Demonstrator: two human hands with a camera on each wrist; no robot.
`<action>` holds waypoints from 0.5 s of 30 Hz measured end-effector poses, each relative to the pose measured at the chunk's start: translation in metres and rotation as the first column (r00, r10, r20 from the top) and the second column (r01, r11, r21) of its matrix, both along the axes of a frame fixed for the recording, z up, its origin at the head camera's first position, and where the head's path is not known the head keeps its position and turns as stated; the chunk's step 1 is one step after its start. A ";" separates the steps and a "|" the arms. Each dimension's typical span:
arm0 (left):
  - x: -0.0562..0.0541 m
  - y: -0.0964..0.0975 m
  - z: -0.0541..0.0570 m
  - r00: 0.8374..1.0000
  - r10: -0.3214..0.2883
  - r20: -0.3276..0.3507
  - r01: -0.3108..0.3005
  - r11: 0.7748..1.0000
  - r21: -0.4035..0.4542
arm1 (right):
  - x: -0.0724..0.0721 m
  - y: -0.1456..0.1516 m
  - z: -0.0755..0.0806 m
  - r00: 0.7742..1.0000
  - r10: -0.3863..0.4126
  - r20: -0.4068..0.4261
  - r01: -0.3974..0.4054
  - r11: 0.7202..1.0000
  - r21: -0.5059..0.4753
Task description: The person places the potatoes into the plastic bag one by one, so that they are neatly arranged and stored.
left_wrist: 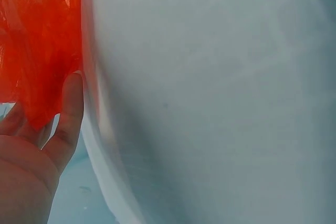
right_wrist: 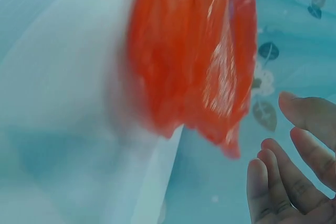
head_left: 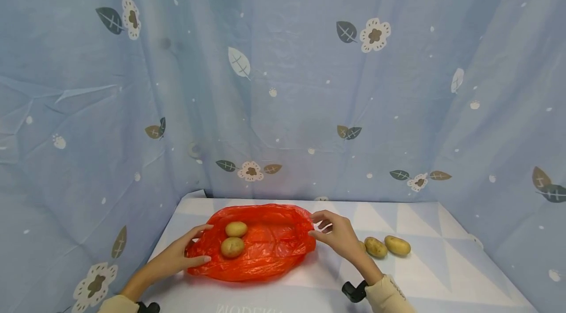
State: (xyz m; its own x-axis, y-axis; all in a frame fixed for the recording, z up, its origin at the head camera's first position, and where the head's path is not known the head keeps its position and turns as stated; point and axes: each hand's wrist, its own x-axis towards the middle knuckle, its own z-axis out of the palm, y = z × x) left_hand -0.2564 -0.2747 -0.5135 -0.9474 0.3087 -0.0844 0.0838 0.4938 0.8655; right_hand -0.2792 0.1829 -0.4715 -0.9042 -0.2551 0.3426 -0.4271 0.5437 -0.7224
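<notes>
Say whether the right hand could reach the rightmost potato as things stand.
Probably yes: the right hand looks empty, and nothing visible covers the rightmost potato, though another potato lies close to its left.

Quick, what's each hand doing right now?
Left hand: closed, fingers and thumb around the left end of the red bag.
Right hand: open, holding nothing, beside the bag's right end.

A red plastic bag (head_left: pixel 265 264) lay on the patterned table (head_left: pixel 424 276), two potatoes (head_left: pixel 232 248) at its left. The left hand (head_left: pixel 179 252) touched its left end, thumb and fingers apart; the right hand (head_left: pixel 339 234) was at its right end. Farther right lay three more potatoes (head_left: pixel 398 245), one partly hidden.
</notes>
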 end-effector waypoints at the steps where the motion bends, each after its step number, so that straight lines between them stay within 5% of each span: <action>1: 0.000 0.000 0.000 1.000 0.002 0.000 -0.002 1.000 -0.001 | 0.001 0.004 -0.001 1.000 -0.018 0.001 0.018 1.000 0.005; 15: 0.002 0.001 0.002 1.000 -0.010 -0.012 0.009 1.000 -0.017 | 0.009 0.065 -0.013 0.979 -0.206 -0.009 0.206 0.978 0.044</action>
State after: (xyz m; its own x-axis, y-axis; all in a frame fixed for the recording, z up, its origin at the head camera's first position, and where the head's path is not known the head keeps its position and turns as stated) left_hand -0.2544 -0.2734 -0.5114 -0.9454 0.3163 -0.0782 0.0991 0.5078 0.8557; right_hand -0.2701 0.2475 -0.4843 -0.9373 -0.0788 0.3394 -0.3061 0.6517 -0.6940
